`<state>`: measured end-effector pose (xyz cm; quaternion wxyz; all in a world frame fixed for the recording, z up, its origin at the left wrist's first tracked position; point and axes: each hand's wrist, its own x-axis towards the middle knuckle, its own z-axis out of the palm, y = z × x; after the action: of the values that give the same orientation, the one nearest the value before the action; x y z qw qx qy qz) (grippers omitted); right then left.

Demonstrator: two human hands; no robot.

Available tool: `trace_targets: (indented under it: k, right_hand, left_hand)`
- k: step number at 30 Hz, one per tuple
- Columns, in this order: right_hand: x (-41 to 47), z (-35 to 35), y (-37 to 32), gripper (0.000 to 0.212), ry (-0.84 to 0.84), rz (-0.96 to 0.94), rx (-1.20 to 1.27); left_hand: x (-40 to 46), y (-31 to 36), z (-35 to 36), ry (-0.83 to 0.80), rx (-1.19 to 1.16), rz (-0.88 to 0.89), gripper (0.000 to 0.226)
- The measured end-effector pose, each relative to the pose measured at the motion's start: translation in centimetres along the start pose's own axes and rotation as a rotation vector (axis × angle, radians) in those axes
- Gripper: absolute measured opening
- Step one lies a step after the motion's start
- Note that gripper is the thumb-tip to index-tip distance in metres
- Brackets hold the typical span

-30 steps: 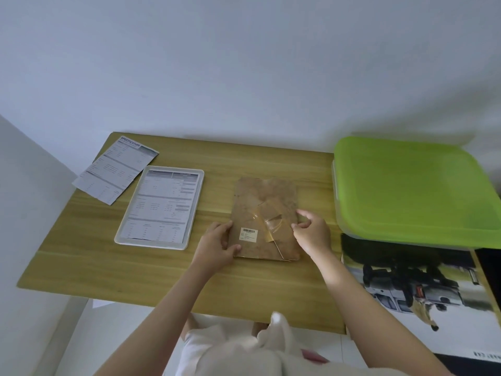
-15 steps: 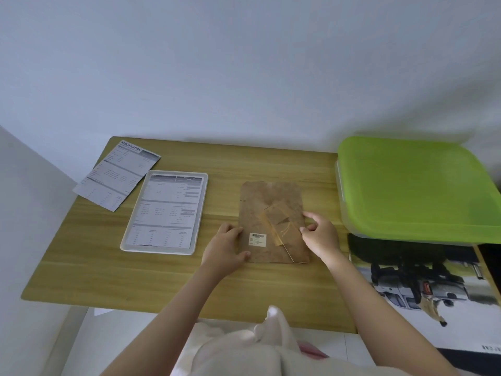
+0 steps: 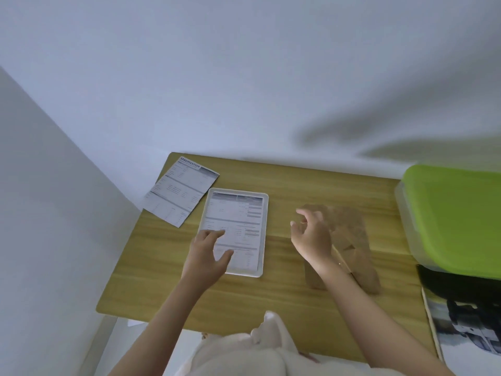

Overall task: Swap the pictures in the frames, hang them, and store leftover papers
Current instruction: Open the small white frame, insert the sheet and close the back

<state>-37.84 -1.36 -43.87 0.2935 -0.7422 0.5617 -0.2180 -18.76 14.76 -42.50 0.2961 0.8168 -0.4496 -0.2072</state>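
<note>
The white picture frame is lying face up on the wooden table, holding a printed specification sheet, with a loose specification sheet just beside its far left corner. The left hand is hovering over the frame's near left part, fingers spread and gripping nothing. The right hand is hanging open, fingers loosely curled, above the left edge of the blurred brown backing board. A green-lidded plastic box is sitting at the right, beside a car picture.
</note>
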Motion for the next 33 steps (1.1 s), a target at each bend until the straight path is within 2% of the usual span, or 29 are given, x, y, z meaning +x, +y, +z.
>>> trace_targets:
  k: [3,6,9,12,15,21,26,33]
  right_hand:
    - [0.8,2.3,-2.6,0.037,-0.089,-0.037,-0.016]
    - [1.9,4.1,-4.4,0.045,-0.183,-0.054,-0.083]
    - [3.0,5.1,-5.7,0.057,-0.237,-0.043,-0.233]
    - [3.9,5.7,-6.3,0.070,-0.283,0.002,-0.387]
    - [4.1,6.2,-6.5,0.077,-0.317,0.045,-0.456]
    - [4.2,6.6,-6.8,0.071,-0.305,0.056,-0.457]
    - [4.6,6.9,-7.2,0.082,-0.347,0.109,-0.489]
    - [4.7,6.7,-7.3,0.081,-0.347,0.117,-0.472]
  left_hand:
    - [0.6,-2.8,-2.2,-0.034,0.048,-0.050,0.060]
    - [1.4,-5.3,-3.5,-0.135,0.120,-0.054,0.074]
    - [2.0,-6.7,-3.9,-0.240,0.155,-0.022,0.083]
    - [2.6,-7.5,-3.9,-0.279,0.182,0.029,0.084]
    - [3.1,-8.0,-3.8,-0.295,0.179,0.041,0.083]
    - [3.4,-8.4,-3.6,-0.297,0.189,0.066,0.083]
    - [3.3,-8.4,-3.7,-0.301,0.198,0.072,0.082]
    - [3.1,-8.0,-3.9,-0.297,0.190,0.066,0.081]
